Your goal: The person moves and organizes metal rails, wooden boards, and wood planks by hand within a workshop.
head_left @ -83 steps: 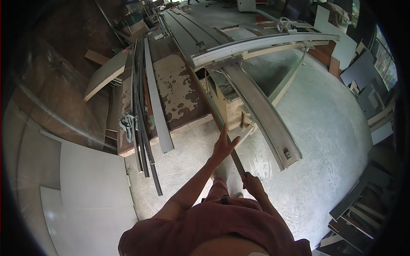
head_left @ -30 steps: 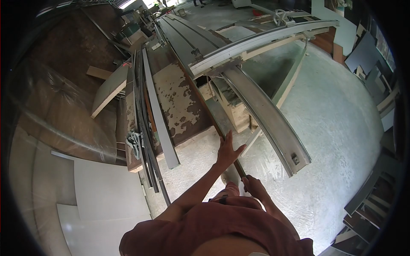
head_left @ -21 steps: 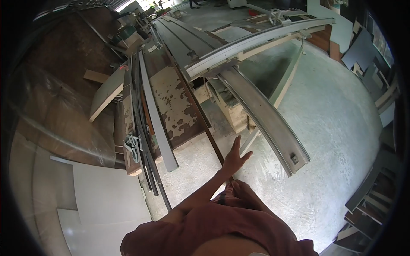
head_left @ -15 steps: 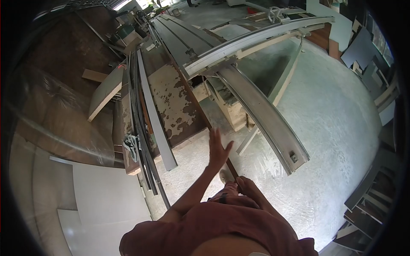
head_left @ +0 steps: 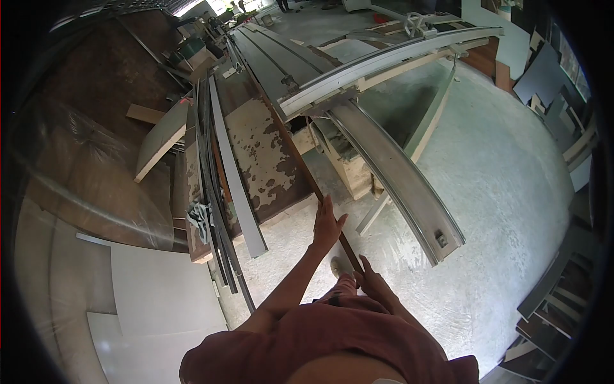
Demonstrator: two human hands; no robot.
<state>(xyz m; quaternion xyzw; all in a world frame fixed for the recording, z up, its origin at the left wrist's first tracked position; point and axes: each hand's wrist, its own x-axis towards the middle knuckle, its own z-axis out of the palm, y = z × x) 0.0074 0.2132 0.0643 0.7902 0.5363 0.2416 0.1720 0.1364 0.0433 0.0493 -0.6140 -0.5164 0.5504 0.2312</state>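
Note:
A long, thin dark brown strip (head_left: 346, 248) runs from the side of the saw-like machine table (head_left: 272, 61) down toward my body. My left hand (head_left: 327, 227) lies along the strip's upper stretch, fingers straight and close together, thumb spread to the right. At the near end my right hand (head_left: 377, 283) holds the strip, with one finger pointing forward along it. Part of that grip is hidden by the hand itself. Beneath the strip, my shoe (head_left: 337, 267) shows on the floor.
A metal rail arm (head_left: 400, 169) juts toward me on the right. Grey and dark strips (head_left: 235, 176) lie on a worn board (head_left: 265, 153) at left. White panels (head_left: 157, 288) stand at lower left. Stacked boards (head_left: 556, 294) line the right edge of the concrete floor (head_left: 492, 192).
My left hand has come down from a raised, spread pose to lie along the strip. The fingers of my right hand have straightened forward somewhat.

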